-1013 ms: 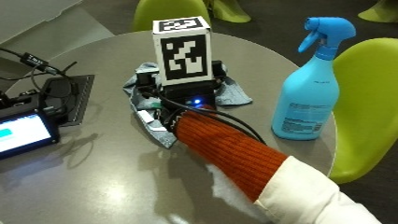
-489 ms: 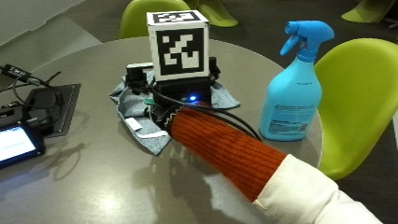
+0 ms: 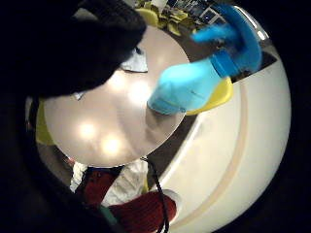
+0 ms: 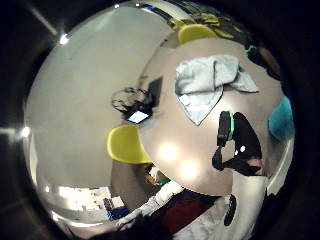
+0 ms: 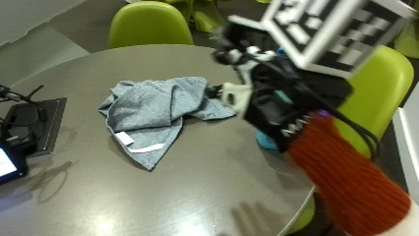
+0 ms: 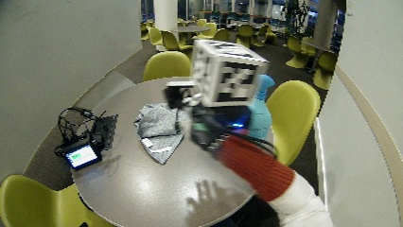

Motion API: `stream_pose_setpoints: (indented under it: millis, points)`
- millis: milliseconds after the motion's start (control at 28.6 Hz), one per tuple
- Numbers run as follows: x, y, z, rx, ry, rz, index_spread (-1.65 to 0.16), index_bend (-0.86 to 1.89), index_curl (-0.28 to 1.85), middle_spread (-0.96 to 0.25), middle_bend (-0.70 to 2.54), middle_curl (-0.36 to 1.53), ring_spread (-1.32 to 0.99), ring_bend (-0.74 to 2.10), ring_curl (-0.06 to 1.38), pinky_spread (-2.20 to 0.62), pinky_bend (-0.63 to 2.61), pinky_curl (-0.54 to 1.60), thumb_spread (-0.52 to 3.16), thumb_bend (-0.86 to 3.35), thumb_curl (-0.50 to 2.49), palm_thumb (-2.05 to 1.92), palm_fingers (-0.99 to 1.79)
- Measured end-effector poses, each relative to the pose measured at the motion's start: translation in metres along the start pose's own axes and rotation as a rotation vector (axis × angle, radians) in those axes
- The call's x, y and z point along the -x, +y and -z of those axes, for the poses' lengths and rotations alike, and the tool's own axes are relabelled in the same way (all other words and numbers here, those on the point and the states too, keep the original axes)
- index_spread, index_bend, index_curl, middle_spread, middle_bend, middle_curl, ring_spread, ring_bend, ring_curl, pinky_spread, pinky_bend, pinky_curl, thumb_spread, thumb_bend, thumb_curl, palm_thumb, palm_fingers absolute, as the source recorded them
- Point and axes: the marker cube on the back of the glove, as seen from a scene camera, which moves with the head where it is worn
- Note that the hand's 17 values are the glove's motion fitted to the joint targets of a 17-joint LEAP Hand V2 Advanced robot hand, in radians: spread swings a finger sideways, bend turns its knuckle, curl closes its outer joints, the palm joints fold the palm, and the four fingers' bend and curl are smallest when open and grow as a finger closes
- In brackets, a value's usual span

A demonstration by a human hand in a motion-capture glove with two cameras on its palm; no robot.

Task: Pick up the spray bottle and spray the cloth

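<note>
We see the right hand (image 5: 262, 93), in its black glove, raised above the table with the back of the hand turned up and the wrist level. The forearm, in a rust-red knit sleeve (image 5: 344, 182) over a white cuff, reaches in from the lower right at a slant. We cannot tell from any view how the fingers are set.

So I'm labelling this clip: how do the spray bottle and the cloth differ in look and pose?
The spray bottle is bright blue and rigid, standing upright near the table edge; the cloth is grey-blue and soft, lying crumpled flat nearer the middle. The bottle is mostly hidden behind the gloved right hand in the outside view; the cloth is fully exposed. Both rest on the table.
</note>
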Motion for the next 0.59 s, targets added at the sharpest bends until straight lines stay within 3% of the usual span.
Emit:
stream_pose_setpoints:
  millis: [210,314,454,594]
  points:
    - [-0.091,0.039,0.041,-0.318,-0.450,0.025,-0.18,0.17,0.28,0.02,0.34,0.36,-0.05,0.43,0.33,-0.07,0.34,0.35,1.03,0.36,0.38,0.80,0.82]
    - [-0.143,0.048,0.043,-0.446,-0.659,-0.056,-0.19,0.17,0.31,0.01,0.37,0.39,-0.07,0.43,0.35,-0.05,0.23,0.35,1.02,0.33,0.39,0.81,0.69]
    - [-0.178,0.037,0.020,-0.409,-0.818,-0.188,-0.20,0.23,0.35,0.00,0.45,0.43,-0.08,0.41,0.37,0.08,0.03,0.27,0.98,0.26,0.39,0.79,0.50]
    - [-0.193,0.020,0.004,-0.338,-0.900,-0.195,-0.21,0.31,0.37,-0.02,0.53,0.44,-0.08,0.38,0.35,0.13,-0.02,0.18,0.97,0.22,0.40,0.81,0.60]
